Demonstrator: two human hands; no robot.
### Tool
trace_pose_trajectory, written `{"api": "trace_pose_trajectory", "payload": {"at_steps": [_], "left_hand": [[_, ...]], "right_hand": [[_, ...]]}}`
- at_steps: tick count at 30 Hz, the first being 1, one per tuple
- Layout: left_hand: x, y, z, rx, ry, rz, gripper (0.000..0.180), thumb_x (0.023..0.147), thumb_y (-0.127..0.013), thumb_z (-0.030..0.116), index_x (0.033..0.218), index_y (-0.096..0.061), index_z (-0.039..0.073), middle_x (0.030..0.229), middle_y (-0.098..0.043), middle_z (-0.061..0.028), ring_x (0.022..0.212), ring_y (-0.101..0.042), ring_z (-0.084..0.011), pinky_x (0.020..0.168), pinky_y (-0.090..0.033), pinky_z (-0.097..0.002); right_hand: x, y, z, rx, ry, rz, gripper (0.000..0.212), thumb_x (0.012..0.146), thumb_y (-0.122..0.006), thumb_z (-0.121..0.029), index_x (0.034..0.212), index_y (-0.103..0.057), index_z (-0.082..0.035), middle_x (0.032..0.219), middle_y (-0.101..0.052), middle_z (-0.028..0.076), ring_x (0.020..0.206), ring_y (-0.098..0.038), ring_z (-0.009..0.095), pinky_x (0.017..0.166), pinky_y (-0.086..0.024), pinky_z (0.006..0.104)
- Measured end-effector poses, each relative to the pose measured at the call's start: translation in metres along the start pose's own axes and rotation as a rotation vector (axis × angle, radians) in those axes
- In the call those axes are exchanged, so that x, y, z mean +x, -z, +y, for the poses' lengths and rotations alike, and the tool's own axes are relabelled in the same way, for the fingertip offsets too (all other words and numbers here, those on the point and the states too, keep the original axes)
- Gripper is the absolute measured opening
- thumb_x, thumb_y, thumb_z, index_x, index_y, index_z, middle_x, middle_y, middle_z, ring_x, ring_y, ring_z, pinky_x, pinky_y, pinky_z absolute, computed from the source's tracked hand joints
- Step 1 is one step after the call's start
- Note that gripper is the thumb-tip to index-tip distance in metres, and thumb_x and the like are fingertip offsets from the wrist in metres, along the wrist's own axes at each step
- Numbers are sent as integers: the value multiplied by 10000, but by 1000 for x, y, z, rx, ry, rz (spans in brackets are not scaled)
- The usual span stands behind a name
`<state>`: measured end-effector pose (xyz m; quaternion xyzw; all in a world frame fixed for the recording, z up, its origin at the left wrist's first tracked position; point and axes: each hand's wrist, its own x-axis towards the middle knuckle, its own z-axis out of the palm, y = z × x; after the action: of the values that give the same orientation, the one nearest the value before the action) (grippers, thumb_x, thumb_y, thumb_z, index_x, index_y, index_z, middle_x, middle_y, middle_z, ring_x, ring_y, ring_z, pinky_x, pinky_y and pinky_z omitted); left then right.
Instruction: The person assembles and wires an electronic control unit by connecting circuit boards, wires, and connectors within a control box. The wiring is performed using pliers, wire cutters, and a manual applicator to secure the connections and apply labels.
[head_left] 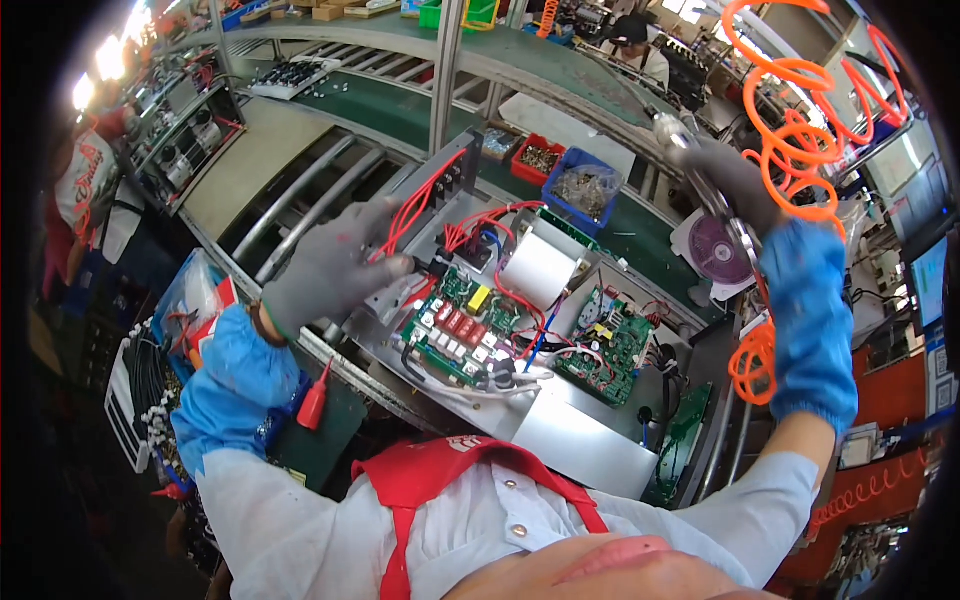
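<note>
My left hand (335, 265), in a grey glove, is at the left side of an open metal case (490, 412). Its fingers and thumb close around a bundle of red wires (410, 215) that runs from the upright end panel (462, 165). Raised at the right, my gloved right hand (735, 180) grips a long silver air screwdriver (742, 235), clear of the case. Inside the case are a green circuit board (465, 325) with red and white parts, a silver cylinder (542, 262) and a second green board (620, 350).
Orange coiled hose (790, 120) hangs at the upper right. Beyond the case stand a red bin (536, 158) and a blue bin (583, 190) of small metal parts, and a purple fan (715, 248). A red bottle (314, 400) lies near my left forearm. Rollers (300, 205) run left.
</note>
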<state>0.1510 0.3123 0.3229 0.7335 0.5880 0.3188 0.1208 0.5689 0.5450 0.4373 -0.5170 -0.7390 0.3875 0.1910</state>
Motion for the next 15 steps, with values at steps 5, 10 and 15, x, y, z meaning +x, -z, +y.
{"api": "trace_pose_trajectory", "payload": {"at_steps": [5,10,15], "left_hand": [[-12,-1,4,97,8,15,667,768,-704,394,1307,-503,57,1136,-604,-171,1034,-616,-342,855,-502,-400],[-34,-6,-7,28,38,79,685,761,-718,398,1298,-512,27,1120,-615,-192,1009,-626,-359,859,-497,-397],[-30,-9,-12,-14,-40,199,649,753,-716,360,1268,-541,8,1101,-628,-197,996,-631,-368,853,-500,-402]], "right_hand": [[95,-12,7,385,-250,108,378,821,-630,-455,683,-555,-112,516,-515,44,374,-461,176,371,-377,337],[170,-44,51,874,-152,-80,315,907,-575,-338,681,-523,-125,537,-503,25,408,-460,172,396,-386,340],[237,17,118,1623,83,223,307,902,-529,-134,1154,-532,42,991,-633,163,770,-630,251,640,-540,339]]}}
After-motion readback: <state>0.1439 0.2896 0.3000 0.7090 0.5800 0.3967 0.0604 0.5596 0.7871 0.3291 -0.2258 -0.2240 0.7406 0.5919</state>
